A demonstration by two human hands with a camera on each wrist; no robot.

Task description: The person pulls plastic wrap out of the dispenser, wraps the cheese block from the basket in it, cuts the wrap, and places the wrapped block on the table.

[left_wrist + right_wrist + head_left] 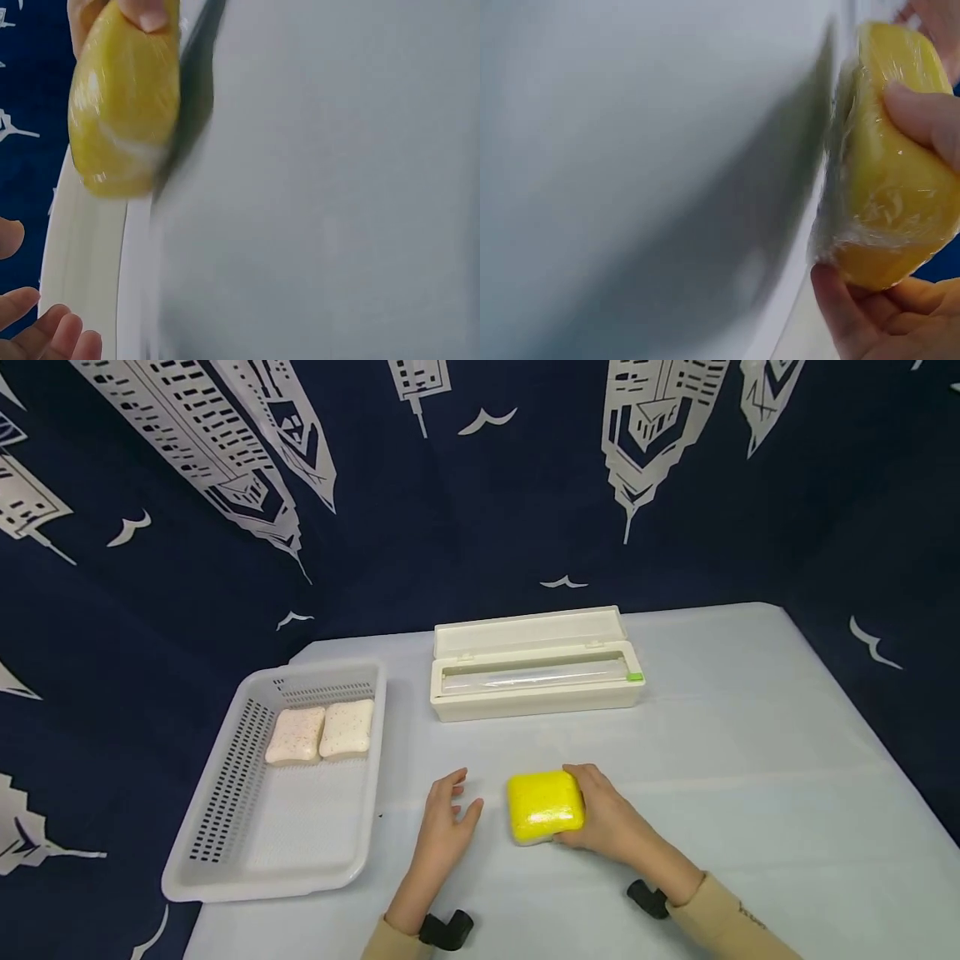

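Note:
A yellow block [545, 806] with rounded corners, wrapped in shiny clear film, is held by my right hand [611, 818] at its right side. In the right wrist view the thumb presses one face of the yellow block [900, 180] and the fingers [847, 311] curl round its lower edge. To the left of it my left hand [441, 831] is apart from the block, fingers slightly bent and holding nothing. In the left wrist view the block [127, 105] hangs near the top, with the left fingers [56, 334] at the lower left.
A white basket [300, 889] with two pale speckled square pieces [321, 732] stands at the left. Behind the hands, a cream box [540, 700] with its lid raised holds a roll of clear film [534, 677]. A dark printed cloth [465, 527] hangs behind the table.

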